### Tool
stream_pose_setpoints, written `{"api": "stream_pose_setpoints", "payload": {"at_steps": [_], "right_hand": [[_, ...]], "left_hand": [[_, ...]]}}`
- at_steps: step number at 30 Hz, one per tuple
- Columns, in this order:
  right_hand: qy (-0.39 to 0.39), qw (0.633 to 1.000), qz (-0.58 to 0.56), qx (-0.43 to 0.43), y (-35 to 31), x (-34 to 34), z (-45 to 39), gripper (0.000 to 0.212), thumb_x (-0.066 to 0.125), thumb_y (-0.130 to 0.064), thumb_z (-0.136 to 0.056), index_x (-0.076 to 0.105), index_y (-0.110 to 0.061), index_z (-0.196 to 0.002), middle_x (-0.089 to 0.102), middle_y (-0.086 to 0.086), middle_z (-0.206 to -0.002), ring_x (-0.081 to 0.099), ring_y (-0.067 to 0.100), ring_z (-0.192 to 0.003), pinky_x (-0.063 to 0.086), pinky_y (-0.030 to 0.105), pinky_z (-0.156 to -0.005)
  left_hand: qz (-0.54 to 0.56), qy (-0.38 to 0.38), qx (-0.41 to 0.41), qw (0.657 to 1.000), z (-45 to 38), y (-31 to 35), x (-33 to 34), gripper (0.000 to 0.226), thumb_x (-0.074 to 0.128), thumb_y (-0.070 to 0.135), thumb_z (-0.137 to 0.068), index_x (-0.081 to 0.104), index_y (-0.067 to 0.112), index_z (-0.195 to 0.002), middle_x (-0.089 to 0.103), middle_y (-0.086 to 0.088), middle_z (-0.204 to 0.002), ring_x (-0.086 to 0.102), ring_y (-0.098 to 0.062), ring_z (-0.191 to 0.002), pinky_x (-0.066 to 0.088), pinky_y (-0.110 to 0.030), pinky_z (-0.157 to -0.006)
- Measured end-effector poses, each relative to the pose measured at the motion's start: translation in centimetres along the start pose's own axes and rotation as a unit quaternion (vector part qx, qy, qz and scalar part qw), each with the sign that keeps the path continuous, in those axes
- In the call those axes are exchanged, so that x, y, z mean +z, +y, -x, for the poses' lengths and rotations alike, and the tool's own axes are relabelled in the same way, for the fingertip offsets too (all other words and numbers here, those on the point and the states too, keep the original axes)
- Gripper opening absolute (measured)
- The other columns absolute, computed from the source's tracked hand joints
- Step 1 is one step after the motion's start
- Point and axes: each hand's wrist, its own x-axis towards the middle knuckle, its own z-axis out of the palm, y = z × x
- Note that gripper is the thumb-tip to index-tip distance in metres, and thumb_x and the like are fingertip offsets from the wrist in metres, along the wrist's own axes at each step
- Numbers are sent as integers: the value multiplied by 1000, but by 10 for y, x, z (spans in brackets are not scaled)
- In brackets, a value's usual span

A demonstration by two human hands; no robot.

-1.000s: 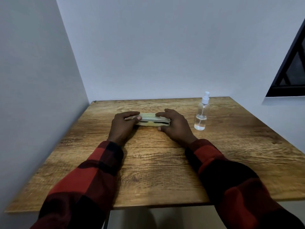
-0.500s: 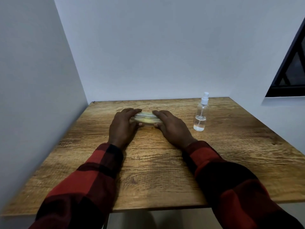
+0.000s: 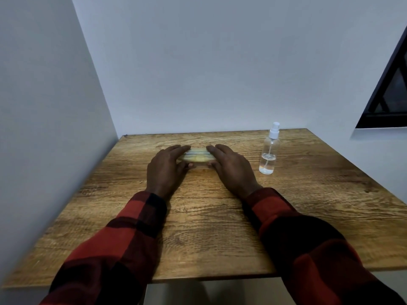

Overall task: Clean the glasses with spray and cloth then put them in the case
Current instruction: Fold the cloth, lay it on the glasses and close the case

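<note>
A pale translucent glasses case (image 3: 198, 156) with something yellow inside lies on the wooden table (image 3: 220, 227) near its far middle. My left hand (image 3: 166, 170) covers the case's left end, fingers over the top and thumb at the front. At the right end my right hand (image 3: 231, 167) grips it the same way. The case looks closed. A clear spray bottle (image 3: 269, 150) with a white nozzle stands upright to the right of my right hand, apart from it. The glasses and the cloth are not visible.
The table stands in a corner, with a grey wall along its left edge and another behind it. A dark window frame (image 3: 389, 89) is at the upper right, beyond the table's right edge.
The case, slightly open one second ago, has been pressed closed. Both hands slid further over its ends and shifted a little towards the far edge.
</note>
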Motion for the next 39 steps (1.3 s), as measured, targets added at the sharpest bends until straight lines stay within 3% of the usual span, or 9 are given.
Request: {"api": "stream_pose_setpoints", "payload": {"at_steps": [7,12,20,31,39], "right_hand": [[-37,999,5,37,0,3,-2,55,53,-11,-103,39,-20,-156,35,19,-161,43,37,-143,45,46,-110],[-54,998,9,38,0,4,-2,55,46,-7,-105,36,-22,-157,30,17,-164,35,39,-147,43,48,-112],[-64,997,11,51,-1,0,-1,52,51,-11,-104,43,-22,-154,37,16,-161,43,33,-142,44,43,-108],[-78,995,5,66,-2,0,-1,52,52,-13,-104,43,-25,-153,39,12,-161,42,31,-143,43,43,-109],[-79,994,9,75,0,2,1,57,58,-17,-102,40,-28,-155,36,12,-163,42,34,-144,43,44,-110]], "left_hand": [[106,-48,-47,992,-2,-3,4,51,83,33,-86,69,27,-135,63,-10,-144,59,-21,-133,50,-40,-109],[121,-46,-66,989,-1,0,2,44,80,22,-89,70,21,-132,61,-13,-144,57,-22,-135,45,-32,-111],[111,-47,-82,989,-3,-3,4,46,87,19,-81,75,23,-125,66,-11,-139,63,-21,-128,42,-22,-107],[89,-56,-66,992,-3,-2,2,43,85,21,-83,75,21,-124,69,-5,-136,66,-23,-124,52,-35,-105],[47,-64,-30,996,-1,-3,2,49,81,26,-87,69,29,-134,60,-2,-147,62,-24,-129,52,-39,-104]]}}
